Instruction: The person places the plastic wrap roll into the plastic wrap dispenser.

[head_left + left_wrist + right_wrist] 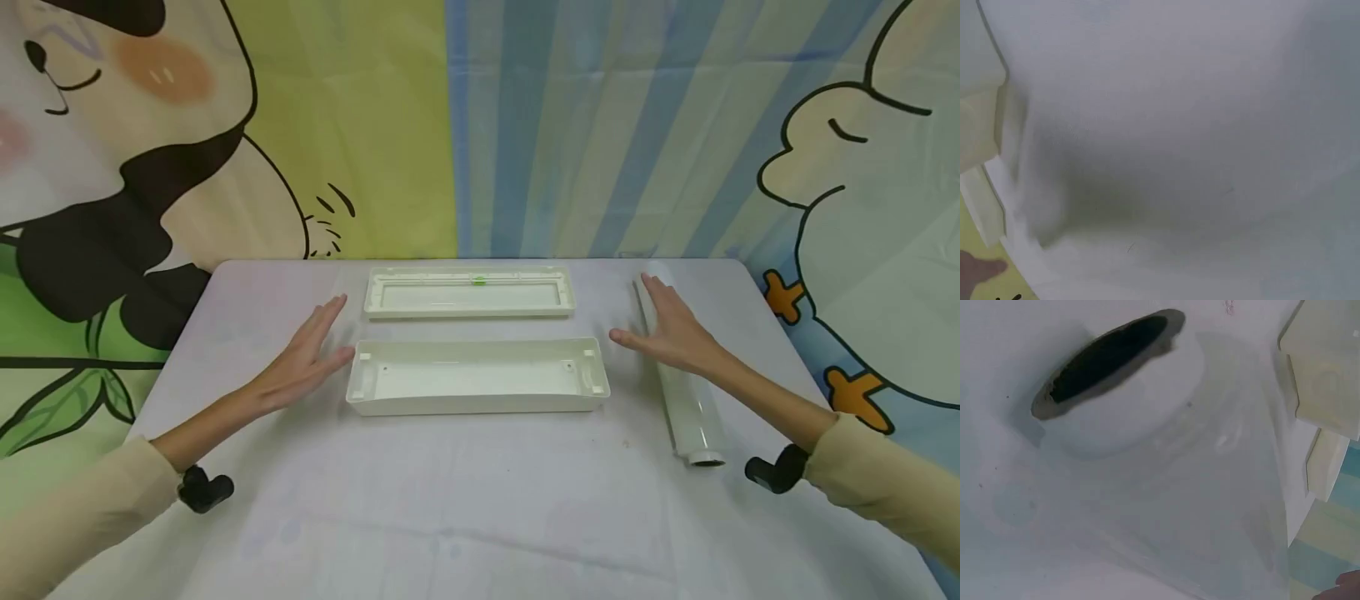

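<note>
Head view: I'd judge a reach in hand, nothing gripped. The left hand (303, 358), fingers extended, is at nine o'clock beside the smooth, oblong plastic box (480, 404); the right hand (672, 335) spreads over the glossy film roll (692, 412) at three, contact unclear. Lifting that calls for curled fingers. A recessed lid (468, 313) lies at twelve.

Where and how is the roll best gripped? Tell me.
The roll is probably best gripped around its middle, from above, with the right hand, which is right beside it: it is a long cylinder lying on its side on the table, so a grip across its rounded width should suit.
</note>
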Motion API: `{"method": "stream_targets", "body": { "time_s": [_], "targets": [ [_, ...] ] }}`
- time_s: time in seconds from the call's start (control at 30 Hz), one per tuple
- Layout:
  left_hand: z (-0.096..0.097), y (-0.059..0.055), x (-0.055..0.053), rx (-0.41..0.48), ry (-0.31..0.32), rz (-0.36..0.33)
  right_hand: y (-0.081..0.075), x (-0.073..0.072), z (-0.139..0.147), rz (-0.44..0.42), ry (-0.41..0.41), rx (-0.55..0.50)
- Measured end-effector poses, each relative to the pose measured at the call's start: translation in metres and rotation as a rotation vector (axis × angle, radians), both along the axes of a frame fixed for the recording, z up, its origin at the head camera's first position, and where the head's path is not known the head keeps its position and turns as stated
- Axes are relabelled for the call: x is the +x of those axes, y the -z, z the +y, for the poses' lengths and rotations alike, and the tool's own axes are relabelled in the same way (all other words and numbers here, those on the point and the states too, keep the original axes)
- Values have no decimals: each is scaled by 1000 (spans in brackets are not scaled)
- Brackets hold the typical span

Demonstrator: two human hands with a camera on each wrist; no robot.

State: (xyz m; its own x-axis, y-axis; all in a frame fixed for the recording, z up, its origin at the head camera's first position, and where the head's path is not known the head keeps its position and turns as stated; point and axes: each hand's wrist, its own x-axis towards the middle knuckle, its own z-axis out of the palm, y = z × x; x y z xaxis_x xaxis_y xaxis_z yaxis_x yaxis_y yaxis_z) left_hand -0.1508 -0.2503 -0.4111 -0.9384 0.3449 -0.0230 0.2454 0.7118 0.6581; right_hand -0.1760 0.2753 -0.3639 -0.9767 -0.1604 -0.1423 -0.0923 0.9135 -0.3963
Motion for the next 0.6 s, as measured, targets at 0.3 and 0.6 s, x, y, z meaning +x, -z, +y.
{"method": "stream_targets", "body": {
  "time_s": [0.3,0.6],
  "targets": [
    [7,17,8,306,206,-102,4,19,17,-26,66,-174],
    [14,29,10,297,238,-99,16,35,31,-42,96,-147]
  ]
}}
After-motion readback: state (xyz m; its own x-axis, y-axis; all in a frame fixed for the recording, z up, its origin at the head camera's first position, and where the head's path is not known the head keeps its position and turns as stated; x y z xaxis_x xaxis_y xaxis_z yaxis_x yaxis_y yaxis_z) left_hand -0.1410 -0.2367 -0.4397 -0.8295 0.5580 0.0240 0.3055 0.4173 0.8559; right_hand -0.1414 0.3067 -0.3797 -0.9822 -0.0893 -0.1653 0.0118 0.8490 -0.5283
